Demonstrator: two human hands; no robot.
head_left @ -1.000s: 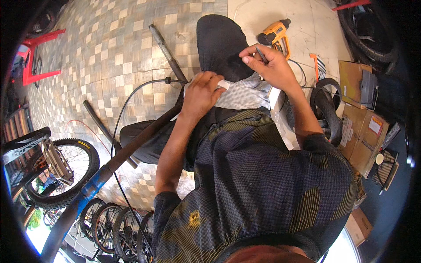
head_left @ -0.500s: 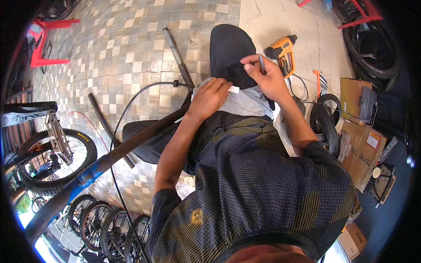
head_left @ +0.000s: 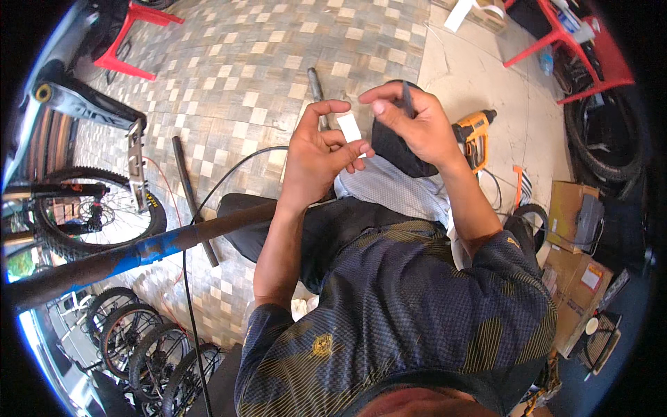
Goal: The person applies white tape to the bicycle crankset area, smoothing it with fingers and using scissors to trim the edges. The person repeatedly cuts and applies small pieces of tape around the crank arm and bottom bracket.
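My left hand (head_left: 310, 158) is raised over my lap and pinches a small white strip (head_left: 349, 130) between thumb and fingers. To its right my right hand (head_left: 422, 131) is half curled, the index finger and thumb pointing toward the strip but apart from it. A slim, dark grey, pointed tool (head_left: 408, 101) is tucked between the right fingers; its exact kind does not show. Under both hands a light checked cloth (head_left: 396, 189) lies across my lap. Just right of my right hand, an orange and black heat gun (head_left: 475, 136) rests on the floor.
A rusty pole with blue paint (head_left: 156, 249) slants in from the left, with a black cable (head_left: 233, 167) looping by it. Dark tubes (head_left: 186, 182) lie on the tiles. Bicycle wheels (head_left: 132, 340) stand lower left; cardboard boxes (head_left: 575, 208) and tyres are at right.
My left hand has risen off the cloth with the white strip, which now stands more upright. My right hand stays close by, still holding the dark tool. The view has shifted.
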